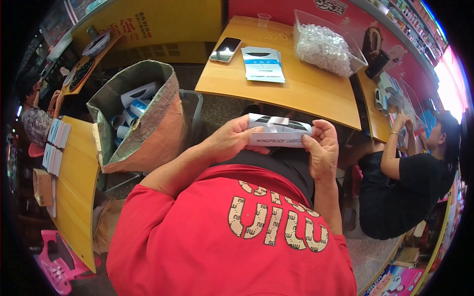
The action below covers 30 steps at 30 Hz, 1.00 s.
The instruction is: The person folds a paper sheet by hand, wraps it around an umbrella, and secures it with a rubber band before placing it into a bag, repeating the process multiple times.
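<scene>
Above my lap, both hands hold a curled white, black and grey printed card sleeve (279, 140). My left hand (231, 140) grips its left end, thumb on top and fingers partly behind it. My right hand (323, 150) pinches the right end, with the thumb on the front and the other fingers bent. A pale, shiny strip (279, 121) lies across the sleeve's upper middle; I cannot tell if it is loose. On the wooden table ahead lies a stack of flat printed cards (263, 74), white with a blue band.
Beyond my hands stands a wooden table (321, 93) with a phone (225, 50) and a clear bin (359, 65) of small transparent plastic pieces (323, 47). At my left is an open sack (153, 143) holding rolled sleeves (140, 93). A person in black (410, 182) sits at the right.
</scene>
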{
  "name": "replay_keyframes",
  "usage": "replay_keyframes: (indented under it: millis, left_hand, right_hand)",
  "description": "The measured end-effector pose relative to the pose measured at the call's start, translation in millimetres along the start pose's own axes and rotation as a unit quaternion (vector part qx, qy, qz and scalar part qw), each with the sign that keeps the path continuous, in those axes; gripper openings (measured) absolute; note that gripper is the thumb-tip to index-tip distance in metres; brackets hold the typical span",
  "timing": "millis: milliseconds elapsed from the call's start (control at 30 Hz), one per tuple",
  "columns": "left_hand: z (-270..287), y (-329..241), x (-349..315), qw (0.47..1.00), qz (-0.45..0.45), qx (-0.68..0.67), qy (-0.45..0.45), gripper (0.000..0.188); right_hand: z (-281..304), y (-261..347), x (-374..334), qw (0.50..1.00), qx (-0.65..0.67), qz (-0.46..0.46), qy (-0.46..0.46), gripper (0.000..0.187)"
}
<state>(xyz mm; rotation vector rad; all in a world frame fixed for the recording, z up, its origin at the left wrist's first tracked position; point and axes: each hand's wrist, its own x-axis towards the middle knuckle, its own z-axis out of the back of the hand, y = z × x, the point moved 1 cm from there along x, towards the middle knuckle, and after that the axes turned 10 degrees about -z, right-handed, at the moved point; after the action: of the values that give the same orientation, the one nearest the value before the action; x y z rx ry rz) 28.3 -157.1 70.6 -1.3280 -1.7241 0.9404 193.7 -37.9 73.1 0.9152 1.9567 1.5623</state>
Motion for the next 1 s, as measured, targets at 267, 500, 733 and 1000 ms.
replay_keyframes:
  millis: [267, 500, 733, 1000]
  left_hand:
    - [6, -10, -8, 0.997, -0.041, 0.035, -0.061, 0.019]
    - [12, -3, -9, 0.978, -0.108, 0.175, -0.036, 0.016]
    - [0, -8, -14, 0.942, -0.142, 0.304, -0.004, 0.015]
    - [-5, -7, -10, 0.921, -0.124, 0.361, -0.077, 0.011]
  right_hand:
    - [9, -1, 2, 0.999, -0.009, 0.004, -0.046, 0.035]
    - [10, -3, 4, 0.998, -0.007, -0.001, -0.059, 0.034]
    - [11, -9, 5, 0.997, -0.026, 0.02, -0.074, 0.033]
    - [4, -9, -1, 0.993, -0.056, 0.061, -0.079, 0.034]
